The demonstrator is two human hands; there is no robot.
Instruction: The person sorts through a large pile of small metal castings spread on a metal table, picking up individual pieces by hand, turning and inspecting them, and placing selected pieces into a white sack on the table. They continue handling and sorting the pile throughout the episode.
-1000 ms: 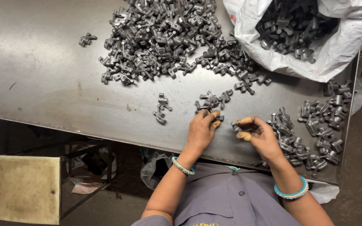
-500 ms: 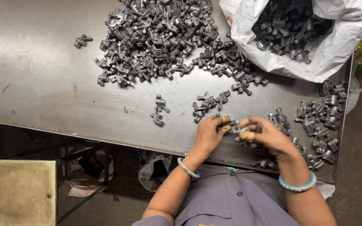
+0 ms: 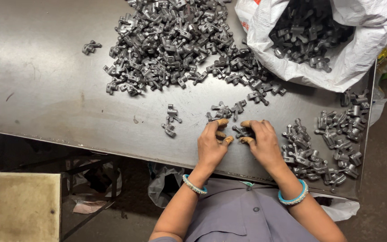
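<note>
My two hands rest side by side on the near edge of a steel table (image 3: 68, 107). My right hand (image 3: 265, 143) pinches a small grey forged metal part (image 3: 241, 131) between thumb and forefinger. Just left of that part, my left hand (image 3: 211, 145) holds nothing, its fingers bent and slightly apart. Tan guards cover the fingertips of both hands. A few loose parts (image 3: 222, 111) lie just beyond my left fingers. A pair of parts (image 3: 171, 121) sits further left.
A big heap of the same grey parts (image 3: 175, 40) fills the far middle of the table. A white sack (image 3: 319, 40) full of parts lies at the far right. A smaller pile (image 3: 332, 143) sits right of my right hand. A worn stool top (image 3: 21, 206) stands below left.
My hands came together from apart, then drew slightly apart again. The right hand now keeps one small part between its fingers, a little further from the table's near edge.
</note>
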